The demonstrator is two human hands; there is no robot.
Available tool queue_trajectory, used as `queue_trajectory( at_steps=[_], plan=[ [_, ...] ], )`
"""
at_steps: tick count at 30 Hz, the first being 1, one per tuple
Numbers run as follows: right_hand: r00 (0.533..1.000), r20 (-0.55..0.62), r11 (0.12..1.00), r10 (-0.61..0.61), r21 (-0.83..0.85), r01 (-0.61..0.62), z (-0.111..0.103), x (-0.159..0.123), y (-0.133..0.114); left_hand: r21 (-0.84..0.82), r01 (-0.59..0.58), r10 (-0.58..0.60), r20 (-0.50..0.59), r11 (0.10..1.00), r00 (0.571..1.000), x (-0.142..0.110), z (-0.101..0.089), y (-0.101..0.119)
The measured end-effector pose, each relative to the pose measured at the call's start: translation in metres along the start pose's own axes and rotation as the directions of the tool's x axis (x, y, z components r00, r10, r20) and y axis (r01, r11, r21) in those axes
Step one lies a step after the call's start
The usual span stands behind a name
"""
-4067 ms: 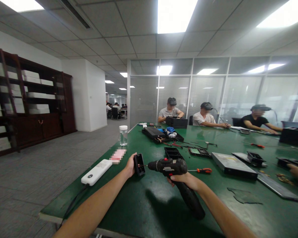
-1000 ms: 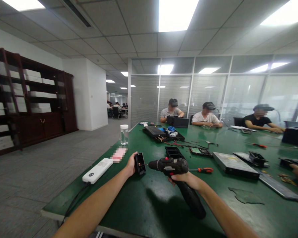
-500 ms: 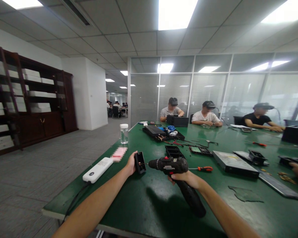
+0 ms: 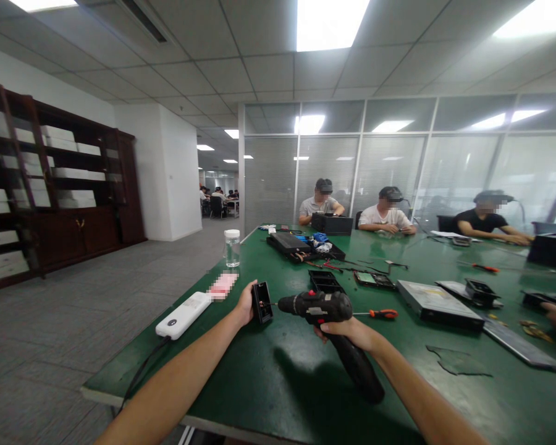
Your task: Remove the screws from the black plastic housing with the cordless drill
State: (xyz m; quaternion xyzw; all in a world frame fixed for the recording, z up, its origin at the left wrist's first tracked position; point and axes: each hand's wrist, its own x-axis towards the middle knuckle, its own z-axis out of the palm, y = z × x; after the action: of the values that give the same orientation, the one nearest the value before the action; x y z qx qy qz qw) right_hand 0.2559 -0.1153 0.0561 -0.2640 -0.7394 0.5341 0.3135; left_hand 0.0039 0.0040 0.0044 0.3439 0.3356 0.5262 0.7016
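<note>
- Glossy green bench spreads across my head view.
- Near its left edge, my left grip holds an open black box-shaped part, seemingly light, stiff plastic, best held from outside.
- My right grip wraps a black pistol-shaped drill, probably heavy, steadiest by its handle.
- Left grip partly hidden; I can't tell whether the thin metal bit touches the part.

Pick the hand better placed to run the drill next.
The right hand, most likely: it grips the drill, whose bit points toward the black case; the left hand holds that case.
</note>
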Motion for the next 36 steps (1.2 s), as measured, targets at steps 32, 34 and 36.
queue_trajectory(
  at_steps=[32,34,36],
  plan=[
    [1.0,-0.01,1.0,0.02,0.015,-0.02,-0.0001,-0.0003,-0.0014,0.016,0.034,-0.034,-0.033,0.999,0.999,-0.0059,0.0062,0.0038],
    [1.0,-0.01,1.0,0.019,0.01,-0.019,0.0,0.0,-0.001,0.018,0.029,-0.028,-0.033,0.999,0.999,-0.0065,0.0064,0.0041],
    [1.0,-0.012,1.0,0.019,0.016,-0.019,0.0005,0.0,-0.0013,0.017,0.018,-0.018,-0.026,1.0,1.0,-0.0062,0.0056,0.004]
  ],
)
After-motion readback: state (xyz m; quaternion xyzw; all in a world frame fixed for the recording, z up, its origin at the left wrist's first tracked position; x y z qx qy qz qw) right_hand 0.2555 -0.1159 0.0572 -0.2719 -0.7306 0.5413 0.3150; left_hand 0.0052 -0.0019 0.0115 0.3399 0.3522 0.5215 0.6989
